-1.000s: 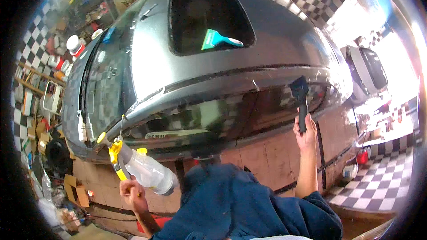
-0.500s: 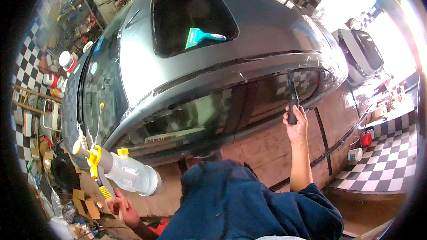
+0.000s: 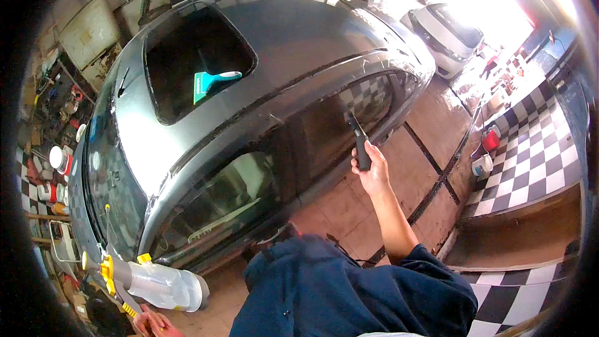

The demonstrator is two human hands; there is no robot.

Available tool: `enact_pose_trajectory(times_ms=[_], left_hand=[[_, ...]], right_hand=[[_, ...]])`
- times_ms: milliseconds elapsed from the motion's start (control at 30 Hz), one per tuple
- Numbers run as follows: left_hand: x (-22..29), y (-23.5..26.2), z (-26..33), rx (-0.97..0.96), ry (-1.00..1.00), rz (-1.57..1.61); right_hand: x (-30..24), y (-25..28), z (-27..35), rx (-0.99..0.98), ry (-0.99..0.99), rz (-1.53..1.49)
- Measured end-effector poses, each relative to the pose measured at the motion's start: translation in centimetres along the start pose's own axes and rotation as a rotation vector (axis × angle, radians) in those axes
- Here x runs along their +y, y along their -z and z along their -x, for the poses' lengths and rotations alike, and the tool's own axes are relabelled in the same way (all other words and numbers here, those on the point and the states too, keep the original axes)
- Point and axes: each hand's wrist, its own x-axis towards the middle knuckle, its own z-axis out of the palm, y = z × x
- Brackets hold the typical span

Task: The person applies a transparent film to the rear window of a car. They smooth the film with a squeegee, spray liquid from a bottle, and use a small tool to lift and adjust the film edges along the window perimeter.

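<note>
My right hand (image 3: pixel 373 168) is closed round the handle of a black-handled tool (image 3: pixel 362 153). Its thin dark head points at the rear side window (image 3: pixel 369 101) of a dark grey car (image 3: pixel 299 37); I cannot tell whether it touches the glass. At lower left, my left hand (image 3: pixel 156 323) grips the yellow ribbed handle end of a pump sprayer (image 3: pixel 163 287). The sprayer has a translucent tank, tilted on its side, with a grey and yellow head. A teal squeegee (image 3: pixel 212 82) with a green blade lies on the car's dark sunroof (image 3: pixel 187 43).
White and red tubs (image 3: pixel 60 159) stand beyond the car's front, by cluttered shelving (image 3: pixel 56 97). A light-coloured car (image 3: pixel 444 36) is at the far right. Along the right, a checkered wall (image 3: pixel 536 150) has a red container (image 3: pixel 491 140) and a white bucket (image 3: pixel 482 166) beside it.
The view has turned, so the car sits further left and lower. My right hand and the black-handled tool appear further left; the sprayer in my left hand appears lower.
</note>
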Motion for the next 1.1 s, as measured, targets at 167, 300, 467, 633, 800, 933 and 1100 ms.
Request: enact_pose_trajectory(times_ms=[167,300,467,633,800,933,1100], left_hand=[[-0.7,2.9,-1.4,-0.044,0.061,0.086],[-1.2,3.0,-1.3,-0.032,-0.188,-0.563],[2.4,-1.9,-0.7,0.013,-0.022,0.063],[3.1,-2.5,-0.4,0.099,-0.035,0.008],[5.2,-5.1,-2.9,-0.007,-0.111,0.026],[7.1,-6.5,-5.1,-0.198,-0.261,0.085],[8.9,-10.2,-6.6,-0.281,-0.298,0.331]], right_hand=[[-0.1,1.2,1.4,0.162,0.025,0.023],[0.2,1.1,2.0,0.240,-0.011,0.120],[0.4,1.3,1.8,0.295,-0.016,0.188],[0.5,-0.6,-0.4,0.248,0.048,0.309],[0.4,-2.6,-5.1,0.138,0.119,0.418],[1.8,-5.1,-8.6,0.064,0.184,0.405],[2.4,-7.2,-14.5,-0.008,0.320,0.593]])
